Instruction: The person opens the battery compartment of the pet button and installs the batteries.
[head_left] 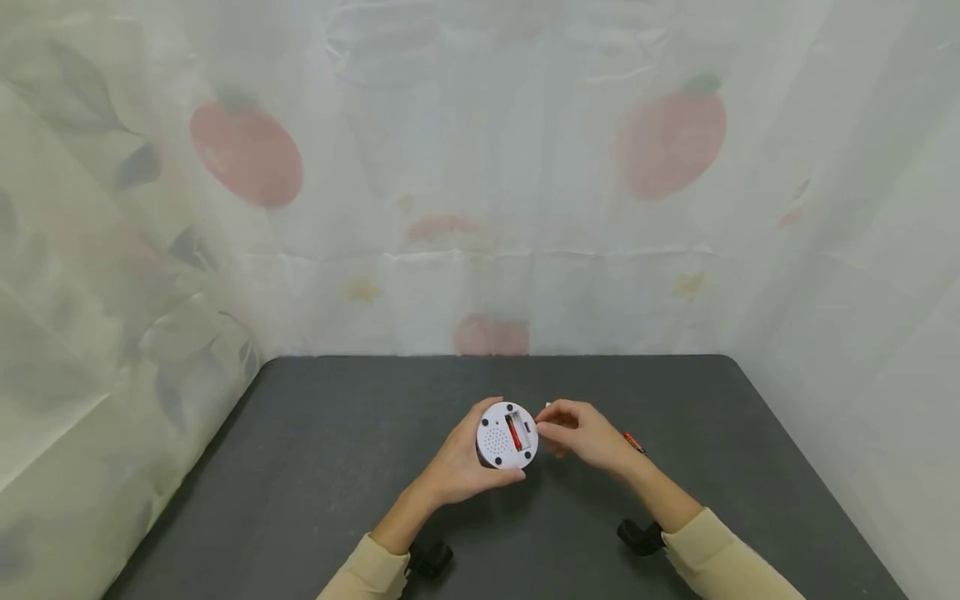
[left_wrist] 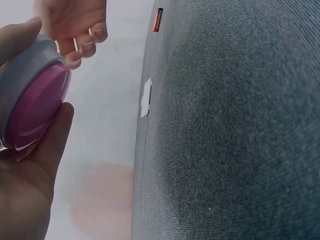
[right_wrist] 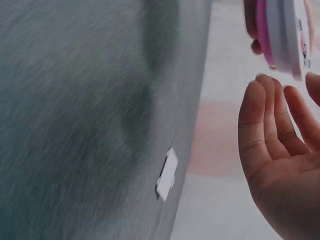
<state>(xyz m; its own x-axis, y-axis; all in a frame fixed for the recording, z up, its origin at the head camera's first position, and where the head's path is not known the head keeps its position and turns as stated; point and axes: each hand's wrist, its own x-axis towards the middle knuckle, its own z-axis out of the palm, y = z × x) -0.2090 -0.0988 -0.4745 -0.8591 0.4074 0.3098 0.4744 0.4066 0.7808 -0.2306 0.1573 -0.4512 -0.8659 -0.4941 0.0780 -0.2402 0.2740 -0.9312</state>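
My left hand grips a round white device by its rim, with its underside facing up. That underside has speaker holes, dark round feet and an uncovered battery compartment with a red battery in it. A pink dome forms the device's other face in the left wrist view. Beside the compartment's side of the rim is my right hand; in the right wrist view its fingers are extended, lightly bent, with nothing seen between them. Whether the fingertips touch the device, I cannot tell.
On the dark table a loose red-and-black battery lies beyond my right wrist. A small white cover rests on the table near its far edge. Patterned curtains stand behind and at the sides.
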